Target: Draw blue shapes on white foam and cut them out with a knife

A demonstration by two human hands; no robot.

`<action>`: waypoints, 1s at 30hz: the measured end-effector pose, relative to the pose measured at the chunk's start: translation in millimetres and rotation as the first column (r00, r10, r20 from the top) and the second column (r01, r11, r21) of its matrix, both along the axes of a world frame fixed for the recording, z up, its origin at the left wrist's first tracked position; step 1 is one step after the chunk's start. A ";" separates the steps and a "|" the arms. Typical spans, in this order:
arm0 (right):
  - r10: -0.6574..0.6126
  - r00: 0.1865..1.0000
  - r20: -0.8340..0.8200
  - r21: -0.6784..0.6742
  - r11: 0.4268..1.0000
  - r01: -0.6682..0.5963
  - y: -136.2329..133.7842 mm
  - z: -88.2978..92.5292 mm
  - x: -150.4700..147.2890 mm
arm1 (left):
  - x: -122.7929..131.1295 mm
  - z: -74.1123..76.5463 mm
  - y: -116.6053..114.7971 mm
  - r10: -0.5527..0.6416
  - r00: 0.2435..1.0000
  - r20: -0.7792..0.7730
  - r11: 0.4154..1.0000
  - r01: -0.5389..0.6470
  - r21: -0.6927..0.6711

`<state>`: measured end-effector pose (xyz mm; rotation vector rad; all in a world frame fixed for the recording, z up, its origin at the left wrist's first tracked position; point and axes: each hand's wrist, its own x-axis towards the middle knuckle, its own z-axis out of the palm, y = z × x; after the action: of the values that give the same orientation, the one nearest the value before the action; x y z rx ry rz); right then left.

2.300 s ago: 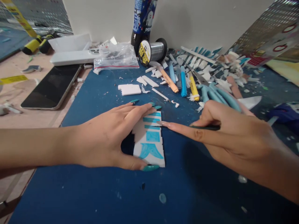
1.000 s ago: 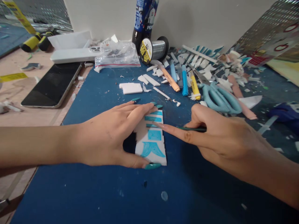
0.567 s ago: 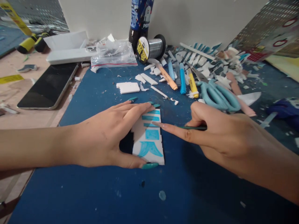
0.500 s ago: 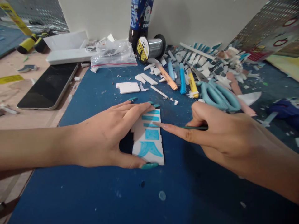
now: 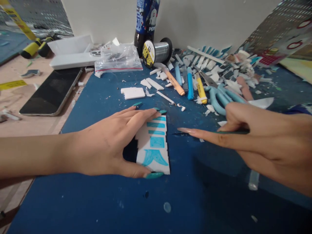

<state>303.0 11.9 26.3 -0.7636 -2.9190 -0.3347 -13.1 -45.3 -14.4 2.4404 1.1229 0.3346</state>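
Note:
A white card-like strip with blue painted shapes (image 5: 157, 142) lies on the blue mat. My left hand (image 5: 107, 143) rests over its left side with fingers and thumb spread. The fingertips press near its far end and the thumb lies at its near edge. To the right, my right hand (image 5: 258, 139) is closed around a slim craft knife (image 5: 235, 131) with a dark green handle. Its index finger stretches along the tool, whose dark thin tip lies just beyond the fingernail, apart from the strip. Most of the handle is hidden by the fingers.
Light-blue scissors (image 5: 218, 100), a yellow marker (image 5: 201, 89), a blue marker (image 5: 190, 84) and an orange marker (image 5: 174, 81) lie behind, among white scraps (image 5: 212, 65). A wire spool (image 5: 161, 52), a bottle (image 5: 146, 22), a plastic bag (image 5: 118, 58) and a phone (image 5: 51, 92) stand or lie farther off.
My right hand has moved right with the craft knife, away from the strip's right edge. My left hand stays on the strip. A small clear piece now shows below my right hand.

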 end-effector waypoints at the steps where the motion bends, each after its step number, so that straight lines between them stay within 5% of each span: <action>1: 0.027 1.000 -0.014 0.014 1.000 -0.027 1.1 1.1 0.6 | 0.0 0.2 -0.3 -0.002 1.000 0.000 1.000 0.002 0.006; 7: 0.092 0.982 -0.163 0.011 0.996 -0.092 -4.4 -10.0 -20.2 | 4.7 5.9 0.7 0.017 1.000 -0.008 0.998 -0.018 -0.058; 30: 0.153 0.986 -0.068 0.068 0.987 -0.148 -10.2 -23.8 -34.9 | 9.7 8.4 1.9 0.009 1.000 0.019 0.997 -0.008 -0.074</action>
<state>268.1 1.7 2.4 -0.5312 -2.8611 -0.3733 -3.4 -43.5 -6.0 2.3632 1.1180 0.3134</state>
